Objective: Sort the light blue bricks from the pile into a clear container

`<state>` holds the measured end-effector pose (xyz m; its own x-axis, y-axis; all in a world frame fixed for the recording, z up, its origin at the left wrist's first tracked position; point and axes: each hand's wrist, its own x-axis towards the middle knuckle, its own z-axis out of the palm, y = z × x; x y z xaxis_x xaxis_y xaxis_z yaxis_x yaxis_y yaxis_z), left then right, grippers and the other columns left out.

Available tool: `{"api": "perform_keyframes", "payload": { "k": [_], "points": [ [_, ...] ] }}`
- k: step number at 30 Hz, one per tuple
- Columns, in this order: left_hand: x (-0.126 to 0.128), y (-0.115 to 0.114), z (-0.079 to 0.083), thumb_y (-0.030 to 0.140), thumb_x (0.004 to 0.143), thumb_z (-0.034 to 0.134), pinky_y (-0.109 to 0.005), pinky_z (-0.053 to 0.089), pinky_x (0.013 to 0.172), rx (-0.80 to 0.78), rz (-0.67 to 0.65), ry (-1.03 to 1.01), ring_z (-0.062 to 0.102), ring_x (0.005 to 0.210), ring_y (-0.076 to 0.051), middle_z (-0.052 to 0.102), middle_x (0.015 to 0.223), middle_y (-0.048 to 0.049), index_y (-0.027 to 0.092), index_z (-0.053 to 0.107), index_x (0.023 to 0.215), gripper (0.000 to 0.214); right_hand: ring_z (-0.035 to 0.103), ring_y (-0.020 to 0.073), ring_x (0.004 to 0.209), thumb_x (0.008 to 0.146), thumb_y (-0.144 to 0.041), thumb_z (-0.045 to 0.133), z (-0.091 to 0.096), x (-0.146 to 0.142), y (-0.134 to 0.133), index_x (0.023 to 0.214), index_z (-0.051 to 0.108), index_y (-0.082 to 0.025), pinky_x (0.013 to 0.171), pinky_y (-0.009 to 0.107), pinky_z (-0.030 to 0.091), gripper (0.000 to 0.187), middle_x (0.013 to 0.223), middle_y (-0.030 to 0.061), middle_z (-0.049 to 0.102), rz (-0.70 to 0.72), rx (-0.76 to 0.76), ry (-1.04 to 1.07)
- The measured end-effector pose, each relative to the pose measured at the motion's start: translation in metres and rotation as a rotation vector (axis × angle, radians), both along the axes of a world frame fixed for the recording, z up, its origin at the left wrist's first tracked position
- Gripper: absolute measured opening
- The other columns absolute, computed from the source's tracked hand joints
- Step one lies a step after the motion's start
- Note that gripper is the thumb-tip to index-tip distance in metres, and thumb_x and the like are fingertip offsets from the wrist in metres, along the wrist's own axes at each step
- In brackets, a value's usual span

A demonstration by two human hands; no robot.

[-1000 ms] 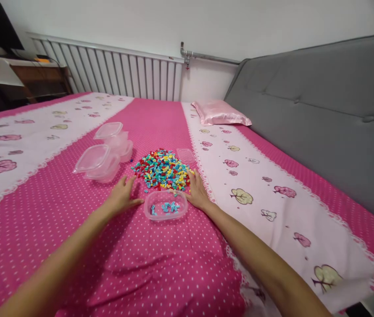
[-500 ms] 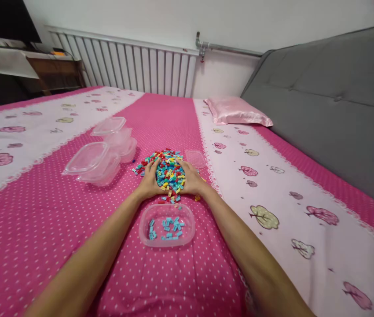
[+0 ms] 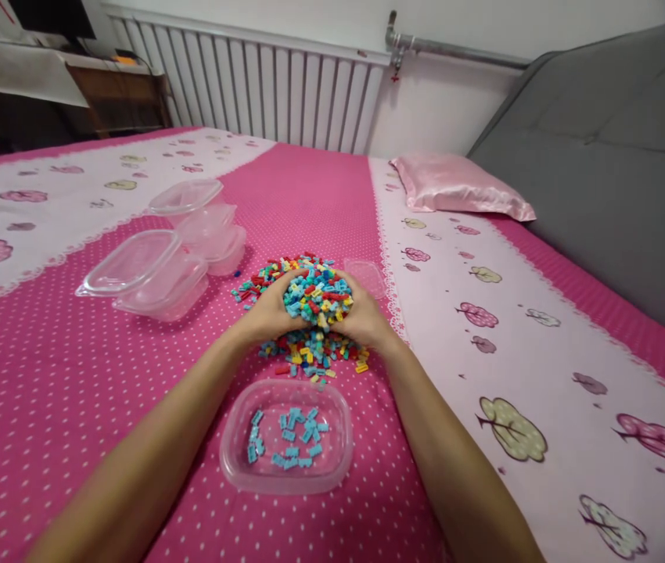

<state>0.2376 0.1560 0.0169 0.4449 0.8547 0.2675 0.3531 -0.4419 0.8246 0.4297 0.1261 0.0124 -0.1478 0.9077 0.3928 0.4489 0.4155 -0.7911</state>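
Indoor light, med. bright, soft & fairly even; wall (image 3: 473, 23) pale grey-white, space under desk (image 3: 115, 90) v. dark; mild sheen on satin pillow (image 3: 455, 184), small glints on clear tub (image 3: 285, 483); soft, faint shadows on bed (image 3: 309, 195); bricks (image 3: 318, 293) sl. soft, colours distinct; wide-angle stretch twd. edges, dark vignette top R corner.

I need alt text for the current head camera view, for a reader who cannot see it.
A person's left hand and right hand cup a heap of small multicoloured pieces, with more pieces around and below on a pink-and-white bedspread. In front, a clear container holds light-blue pieces; other clear containers sit at left.
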Motion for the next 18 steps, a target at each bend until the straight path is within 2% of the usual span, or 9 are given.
{"api": "perform_keyframes", "payload": {
  "k": [2, 5, 8, 11, 14, 18],
  "points": [
    [0.006, -0.002, 0.016, 0.037, 0.057, 0.072, -0.041, 0.046, 0.095, 0.007, -0.03, 0.03, 0.059, 0.107, -0.028, 0.059, 0.122, -0.0124, 0.013, 0.045, 0.132, 0.084, 0.058, 0.0276, 0.109, 0.056, -0.025, 0.076, 0.01, 0.0, -0.005, 0.124, 0.053, -0.013, 0.096, 0.04, 0.046, 0.073, 0.118, 0.0122, 0.062, -0.021, 0.013, -0.018],
    [0.013, -0.002, 0.039, 0.025, 0.056, 0.07, -0.042, 0.046, 0.094, 0.106, -0.046, 0.167, 0.059, 0.104, -0.028, 0.062, 0.116, -0.0096, 0.015, 0.056, 0.122, 0.068, 0.059, 0.0284, 0.105, 0.058, -0.021, 0.073, 0.02, 0.0, -0.009, 0.117, 0.058, -0.014, 0.093, 0.042, 0.047, 0.061, 0.112, 0.0112, 0.065, -0.058, 0.016, -0.084],
    [0.016, -0.004, 0.053, 0.014, 0.054, 0.068, -0.044, 0.043, 0.098, 0.192, -0.058, 0.304, 0.055, 0.11, -0.029, 0.061, 0.116, -0.0083, 0.018, 0.061, 0.117, 0.064, 0.057, 0.0276, 0.111, 0.057, -0.018, 0.073, 0.024, 0.003, -0.011, 0.122, 0.056, -0.018, 0.097, 0.042, 0.045, 0.067, 0.119, 0.0102, 0.062, -0.035, 0.024, -0.127],
    [0.012, -0.01, 0.055, 0.016, 0.058, 0.069, -0.044, 0.048, 0.093, 0.151, -0.098, 0.305, 0.054, 0.112, -0.028, 0.059, 0.119, -0.0097, 0.021, 0.06, 0.119, 0.062, 0.054, 0.027, 0.117, 0.059, -0.017, 0.074, 0.027, 0.006, -0.014, 0.128, 0.053, -0.02, 0.101, 0.044, 0.042, 0.072, 0.128, 0.01, 0.058, 0.018, -0.011, -0.139],
    [0.002, -0.017, 0.049, 0.026, 0.067, 0.068, -0.039, 0.054, 0.081, 0.04, -0.144, 0.162, 0.058, 0.107, -0.026, 0.053, 0.128, -0.0123, 0.022, 0.056, 0.126, 0.06, 0.054, 0.0259, 0.119, 0.066, -0.018, 0.071, 0.033, 0.009, -0.018, 0.129, 0.053, -0.02, 0.099, 0.044, 0.045, 0.065, 0.133, 0.0103, 0.055, 0.086, -0.094, -0.119],
    [-0.014, -0.022, 0.042, 0.033, 0.076, 0.064, -0.043, 0.05, 0.091, 0.06, -0.169, 0.028, 0.057, 0.113, -0.026, 0.052, 0.131, -0.0117, 0.023, 0.06, 0.122, 0.047, 0.06, 0.0197, 0.111, 0.081, -0.014, 0.054, 0.044, 0.015, -0.026, 0.124, 0.058, -0.025, 0.094, 0.04, 0.049, 0.045, 0.13, 0.0057, 0.059, 0.161, -0.186, -0.068]
  ]
}}
